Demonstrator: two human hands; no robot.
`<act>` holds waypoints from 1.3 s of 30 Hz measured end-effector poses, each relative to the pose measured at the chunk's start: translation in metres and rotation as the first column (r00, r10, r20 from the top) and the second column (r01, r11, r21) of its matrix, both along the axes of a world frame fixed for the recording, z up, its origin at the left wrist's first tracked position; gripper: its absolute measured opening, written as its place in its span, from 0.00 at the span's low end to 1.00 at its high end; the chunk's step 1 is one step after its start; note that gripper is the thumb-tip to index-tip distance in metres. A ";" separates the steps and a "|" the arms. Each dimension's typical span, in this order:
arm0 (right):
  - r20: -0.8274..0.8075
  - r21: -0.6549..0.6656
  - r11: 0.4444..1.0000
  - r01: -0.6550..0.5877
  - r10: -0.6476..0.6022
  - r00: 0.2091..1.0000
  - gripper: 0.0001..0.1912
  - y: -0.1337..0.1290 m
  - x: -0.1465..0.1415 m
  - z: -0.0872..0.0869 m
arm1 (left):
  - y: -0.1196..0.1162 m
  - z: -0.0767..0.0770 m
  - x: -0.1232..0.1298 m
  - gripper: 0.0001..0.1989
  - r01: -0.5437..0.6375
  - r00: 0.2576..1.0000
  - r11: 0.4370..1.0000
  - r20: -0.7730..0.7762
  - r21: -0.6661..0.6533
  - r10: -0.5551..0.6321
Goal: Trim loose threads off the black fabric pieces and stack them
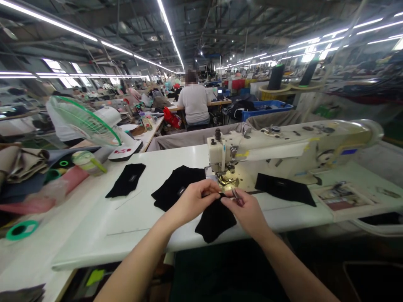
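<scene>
Black fabric piece (215,222), at seven o'clock from the sewing machine's head (218,154), pinched at its far edge by left hand (195,201) and right hand (248,213), fingers (208,185) closed on the cloth; small metal tool (237,198), possibly snips, also in the right. Apparently mid-edge-work, next calling for a steady grip. Around: pale bench (94,245) with more black pieces (127,180), fan (91,121) at ten o'clock, co-worker (193,102) at twelve, strip lights (165,17) overhead.
</scene>
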State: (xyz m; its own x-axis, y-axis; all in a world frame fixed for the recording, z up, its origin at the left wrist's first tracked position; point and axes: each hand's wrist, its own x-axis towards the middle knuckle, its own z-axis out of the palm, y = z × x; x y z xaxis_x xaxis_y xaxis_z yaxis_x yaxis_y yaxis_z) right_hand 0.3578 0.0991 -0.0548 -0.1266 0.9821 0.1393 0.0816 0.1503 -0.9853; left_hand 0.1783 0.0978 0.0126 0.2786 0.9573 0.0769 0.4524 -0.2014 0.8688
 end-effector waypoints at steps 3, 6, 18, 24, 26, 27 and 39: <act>-0.164 -0.169 0.985 0.022 -0.050 0.985 0.16 0.004 0.002 -0.005 | 0.002 -0.012 -0.005 0.12 0.070 0.995 0.983 0.079 -0.167 -0.058; -0.264 -0.321 0.944 0.075 -0.166 0.950 0.21 0.006 0.012 -0.014 | 0.006 -0.025 -0.023 0.10 0.130 0.991 0.934 0.052 -0.332 -0.120; -0.301 -0.482 0.874 0.066 -0.236 0.924 0.27 0.009 0.026 -0.033 | -0.002 -0.059 -0.063 0.14 -0.122 0.959 0.899 0.183 -0.422 0.215; -0.285 -0.486 0.871 0.071 -0.235 0.929 0.28 0.008 0.025 -0.029 | -0.007 -0.061 -0.065 0.14 -0.232 0.928 0.881 0.178 -0.413 0.328; -0.274 -0.494 0.866 0.084 -0.246 0.930 0.28 0.007 0.024 -0.028 | -0.008 -0.061 -0.065 0.14 -0.247 0.920 0.878 0.184 -0.410 0.345; -0.269 -0.497 0.863 0.090 -0.252 0.930 0.28 0.007 0.023 -0.027 | -0.009 -0.061 -0.065 0.14 -0.248 0.918 0.877 0.190 -0.411 0.348; -0.263 -0.483 0.870 0.098 -0.251 0.932 0.28 0.006 0.021 -0.032 | -0.014 -0.069 -0.072 0.15 -0.261 0.870 0.845 0.265 -0.466 0.415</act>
State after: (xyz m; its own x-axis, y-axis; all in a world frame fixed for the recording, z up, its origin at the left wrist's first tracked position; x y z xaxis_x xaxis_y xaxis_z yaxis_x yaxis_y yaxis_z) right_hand 0.3791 0.1052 -0.0865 0.0268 0.9453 -0.3250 -0.2541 -0.3080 -0.9168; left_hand 0.1063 0.0840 -0.0562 -0.0400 0.9508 -0.3072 0.0835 0.3095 0.9472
